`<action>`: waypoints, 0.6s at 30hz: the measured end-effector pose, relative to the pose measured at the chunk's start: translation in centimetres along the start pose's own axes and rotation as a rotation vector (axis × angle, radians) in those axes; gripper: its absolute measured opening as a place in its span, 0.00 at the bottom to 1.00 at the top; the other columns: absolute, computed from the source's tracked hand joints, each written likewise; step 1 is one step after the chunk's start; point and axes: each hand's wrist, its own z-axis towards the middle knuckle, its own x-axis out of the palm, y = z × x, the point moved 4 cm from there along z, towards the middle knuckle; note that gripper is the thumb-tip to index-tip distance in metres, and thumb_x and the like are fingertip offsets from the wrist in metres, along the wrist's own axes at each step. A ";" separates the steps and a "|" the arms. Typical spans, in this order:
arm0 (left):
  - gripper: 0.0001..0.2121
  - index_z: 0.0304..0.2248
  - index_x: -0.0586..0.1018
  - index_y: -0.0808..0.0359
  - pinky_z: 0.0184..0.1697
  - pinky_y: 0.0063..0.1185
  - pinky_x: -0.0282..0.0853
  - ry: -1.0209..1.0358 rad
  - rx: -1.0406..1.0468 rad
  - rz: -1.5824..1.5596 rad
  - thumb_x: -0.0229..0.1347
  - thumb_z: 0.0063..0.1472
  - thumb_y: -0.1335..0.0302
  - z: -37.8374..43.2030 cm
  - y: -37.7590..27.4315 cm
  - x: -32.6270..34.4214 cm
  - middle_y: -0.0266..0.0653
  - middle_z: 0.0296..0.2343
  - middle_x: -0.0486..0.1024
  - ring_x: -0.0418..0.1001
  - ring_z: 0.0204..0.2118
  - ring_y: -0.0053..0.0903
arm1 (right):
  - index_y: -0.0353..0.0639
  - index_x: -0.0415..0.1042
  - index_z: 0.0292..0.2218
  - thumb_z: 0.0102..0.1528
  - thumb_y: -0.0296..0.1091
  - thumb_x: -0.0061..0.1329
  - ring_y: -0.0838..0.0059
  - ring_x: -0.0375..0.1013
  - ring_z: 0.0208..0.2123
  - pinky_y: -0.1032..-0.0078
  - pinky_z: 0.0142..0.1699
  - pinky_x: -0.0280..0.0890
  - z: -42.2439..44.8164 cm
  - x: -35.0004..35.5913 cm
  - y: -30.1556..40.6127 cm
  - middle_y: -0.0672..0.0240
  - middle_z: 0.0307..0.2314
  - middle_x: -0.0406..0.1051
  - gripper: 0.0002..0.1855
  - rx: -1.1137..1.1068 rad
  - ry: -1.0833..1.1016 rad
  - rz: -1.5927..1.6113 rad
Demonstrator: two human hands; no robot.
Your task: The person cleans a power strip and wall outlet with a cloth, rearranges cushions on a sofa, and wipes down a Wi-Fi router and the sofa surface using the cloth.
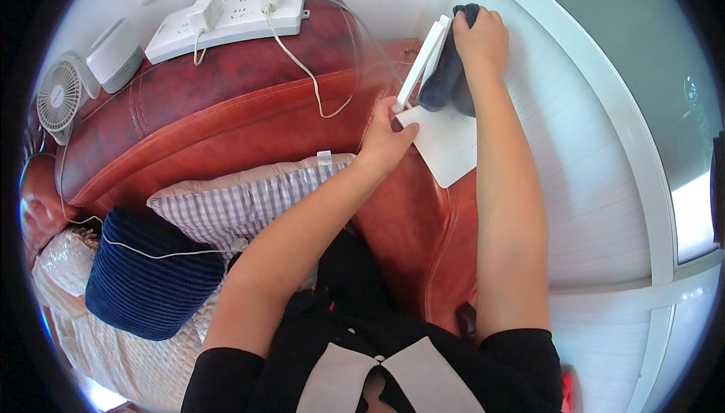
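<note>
A white router with raised antennas rests on the arm of a red leather sofa, close to a white panel. My left hand grips the router's corner at the base of an antenna, thumb on top. In my right hand is a dark grey cloth, which hangs down beside the antennas and over the router's back part. My right forearm hides the router's right side.
The red leather sofa carries a white power strip with plugged-in adapters, a small fan and a white device along its back. A checked pillow and a navy corduroy cushion lie on its seat. A white cable crosses the cushion.
</note>
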 end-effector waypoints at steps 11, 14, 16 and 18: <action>0.29 0.53 0.56 0.68 0.41 0.23 0.71 -0.002 -0.086 -0.100 0.55 0.54 0.80 0.0 0.5 0.5 0.47 0.43 0.67 0.69 0.43 0.29 | 0.25 0.73 0.35 0.46 0.39 0.45 0.48 0.72 0.38 0.65 0.43 0.64 2.1 3.8 -4.9 0.41 0.33 0.72 0.23 0.442 0.222 0.478; 0.29 0.53 0.56 0.67 0.44 0.23 0.68 -0.010 -0.086 -0.083 0.56 0.53 0.79 -0.2 0.4 0.4 0.47 0.43 0.67 0.68 0.45 0.29 | 0.24 0.72 0.36 0.47 0.39 0.46 0.54 0.73 0.37 0.67 0.42 0.64 -0.5 4.9 -7.3 0.46 0.32 0.73 0.23 0.491 0.258 0.511; 0.29 0.52 0.56 0.67 0.46 0.23 0.66 -0.022 -0.087 -0.070 0.56 0.53 0.79 -0.2 0.4 0.1 0.47 0.43 0.67 0.67 0.45 0.29 | 0.24 0.72 0.36 0.48 0.40 0.46 0.56 0.73 0.36 0.67 0.41 0.64 -1.8 4.1 -7.2 0.48 0.32 0.73 0.23 0.514 0.263 0.599; 0.29 0.53 0.57 0.67 0.47 0.23 0.65 -0.021 -0.074 -0.082 0.56 0.53 0.78 -0.2 0.6 -0.2 0.47 0.44 0.67 0.67 0.46 0.29 | 0.26 0.72 0.37 0.52 0.43 0.46 0.61 0.73 0.36 0.69 0.41 0.64 -2.6 2.0 -5.7 0.52 0.32 0.73 0.23 0.584 0.111 0.991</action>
